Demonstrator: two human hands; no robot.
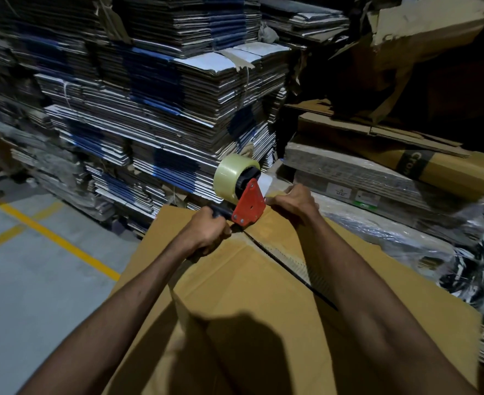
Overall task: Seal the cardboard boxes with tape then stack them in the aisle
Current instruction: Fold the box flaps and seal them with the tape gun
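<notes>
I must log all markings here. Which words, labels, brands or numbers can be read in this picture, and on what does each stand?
"Cron": on the dark band of the flattened brown cardboard carton at the right; the rest is cut off.
White and green labels on the wrapped bundle of flat cardboard below it: too small and blurred to read.
Nothing else is legible.

A warehouse — stacks of flattened cartons [155, 109] (bundled), floor lines [55, 238].

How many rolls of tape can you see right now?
1: a clear tape roll mounted on the red tape dispenser, held at the brown cardboard box's far edge. Others may be hidden among the stacks.
</notes>
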